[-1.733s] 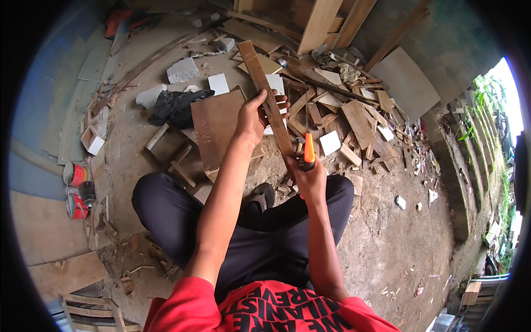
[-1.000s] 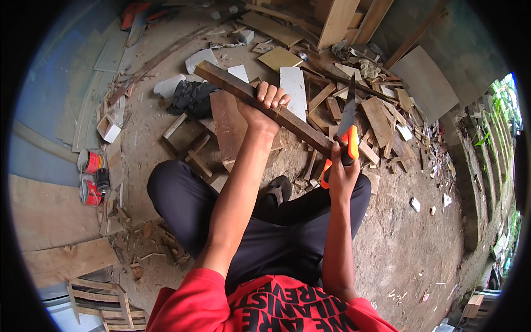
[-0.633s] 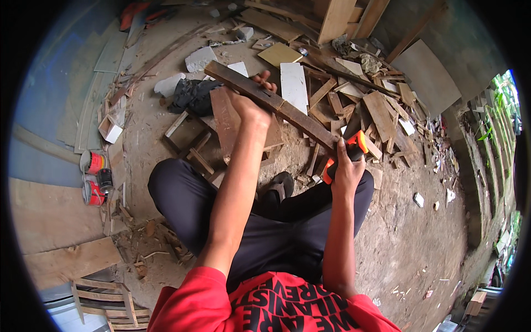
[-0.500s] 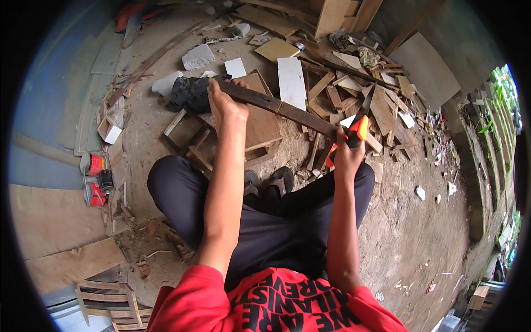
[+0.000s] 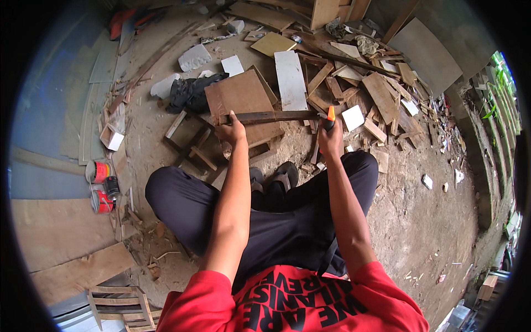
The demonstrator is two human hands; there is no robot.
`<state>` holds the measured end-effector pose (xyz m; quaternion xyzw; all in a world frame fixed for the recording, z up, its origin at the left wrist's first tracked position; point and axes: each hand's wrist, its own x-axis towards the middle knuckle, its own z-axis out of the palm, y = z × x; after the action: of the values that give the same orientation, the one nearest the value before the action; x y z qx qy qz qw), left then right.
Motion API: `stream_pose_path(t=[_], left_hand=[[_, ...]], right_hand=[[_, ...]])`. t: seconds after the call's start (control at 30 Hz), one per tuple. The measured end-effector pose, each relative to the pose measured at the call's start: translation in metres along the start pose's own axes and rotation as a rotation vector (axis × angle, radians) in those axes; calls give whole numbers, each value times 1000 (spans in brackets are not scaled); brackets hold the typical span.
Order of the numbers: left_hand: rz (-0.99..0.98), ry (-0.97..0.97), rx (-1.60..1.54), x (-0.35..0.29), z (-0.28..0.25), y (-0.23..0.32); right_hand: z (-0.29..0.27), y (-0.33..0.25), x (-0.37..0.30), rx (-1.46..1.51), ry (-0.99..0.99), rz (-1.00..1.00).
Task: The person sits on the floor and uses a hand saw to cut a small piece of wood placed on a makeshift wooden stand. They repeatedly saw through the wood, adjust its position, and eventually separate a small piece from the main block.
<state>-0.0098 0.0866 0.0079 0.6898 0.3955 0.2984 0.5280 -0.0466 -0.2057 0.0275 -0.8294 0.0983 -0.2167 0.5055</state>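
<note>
Head view, looking down on a seated person, legs crossed on a dirt floor (image 5: 431, 221) strewn with wood offcuts.

Containers: two small red cans (image 5: 99, 185) with dark lids, lying close together at the left edge of the floor, beside a flat board. Labels too small to make out. White flat tile (image 5: 290, 80) lying lengthwise at the far side of the floor; smaller white squares near it. Black crumpled cloth (image 5: 191, 91) at far left of the scrap pile. Brown square board (image 5: 243, 105) lying flat just beyond the left hand. Slatted wooden frame (image 5: 119, 301) at the near left corner.

Left hand (image 5: 231, 133): closed around the left end of a long dark wooden strip (image 5: 274, 117), fingers wrapped over it. Strip held roughly level across the body, above the brown board, spanning from the left hand to the right hand.

Right hand (image 5: 330, 141): clenched around an orange-handled tool (image 5: 330, 114), orange tip showing above the fist. Tool's working end meeting the right end of the strip; blade itself not clearly discernible. Strip's right end touching or just beside the tool, exact contact not resolvable.

Dark shoes (image 5: 276, 177) visible between the knees, below the strip. Both forearms extended forward from a red shirt (image 5: 293, 299).
</note>
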Motion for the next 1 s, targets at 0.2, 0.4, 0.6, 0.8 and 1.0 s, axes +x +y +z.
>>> stream_pose_path(t=[0.2,0.4,0.6,0.8,1.0], left_hand=[[589,125,605,-15,-23,-17],[970,-516,515,-44,14,-17],[983,-563,493,-63,28,-24],[1053,-513,512,-77,43,-22],[1062,-564,548,-80,38,-19]], right_hand=[[-19,-26,-24,159,-63,-24],[-49,-64,-74,630,-114,186],[-71,-53,-125,415,-154,254],[-64,-60,-116,325,-238,124],[-55,-40,-115,182,-309,-9]])
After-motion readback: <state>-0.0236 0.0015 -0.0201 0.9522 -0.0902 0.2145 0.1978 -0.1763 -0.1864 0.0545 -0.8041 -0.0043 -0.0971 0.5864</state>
